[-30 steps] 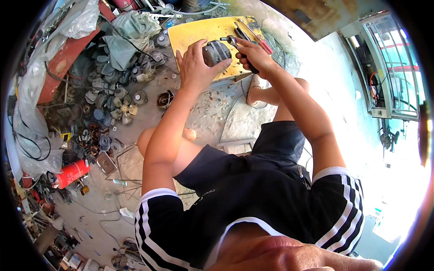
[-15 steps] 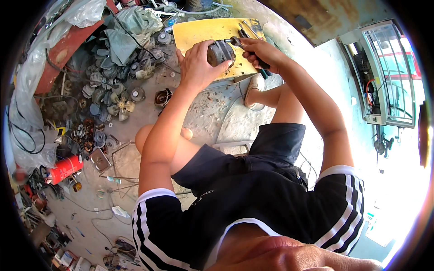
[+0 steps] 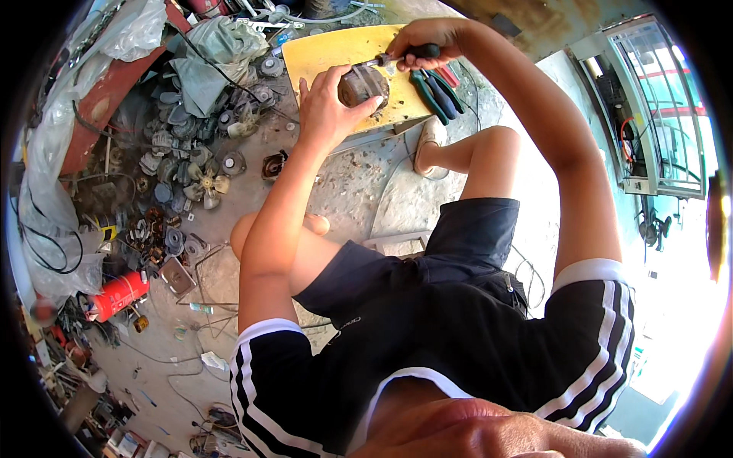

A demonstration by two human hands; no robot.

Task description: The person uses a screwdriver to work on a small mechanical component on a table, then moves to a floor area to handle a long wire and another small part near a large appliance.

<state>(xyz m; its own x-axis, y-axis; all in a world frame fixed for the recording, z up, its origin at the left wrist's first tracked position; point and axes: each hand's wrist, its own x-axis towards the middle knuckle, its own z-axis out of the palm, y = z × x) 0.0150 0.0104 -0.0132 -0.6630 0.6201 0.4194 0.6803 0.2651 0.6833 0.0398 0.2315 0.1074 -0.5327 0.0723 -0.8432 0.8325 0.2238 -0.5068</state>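
My left hand (image 3: 327,114) grips a round, grimy grey motor body (image 3: 363,88) over the yellow board (image 3: 309,49). My right hand (image 3: 434,34) is closed on a black-handled tool (image 3: 420,51), likely a ratchet, whose metal head meets the motor's top. Pliers with dark teal-and-black handles (image 3: 438,98) lie on the board's right part, just below my right hand, beside a red-handled tool (image 3: 449,76) that is partly hidden.
Several loose motor parts and fan blades (image 3: 205,183) are heaped on the floor at left, with plastic sheeting (image 3: 57,198), a red cylinder (image 3: 121,294) and cables. At upper right stands a glass-fronted metal cabinet (image 3: 649,107) under a rusty panel.
My right hand and forearm have swung up and away from me, turning the tool's handle upward and uncovering the pliers. My left hand still holds the motor.
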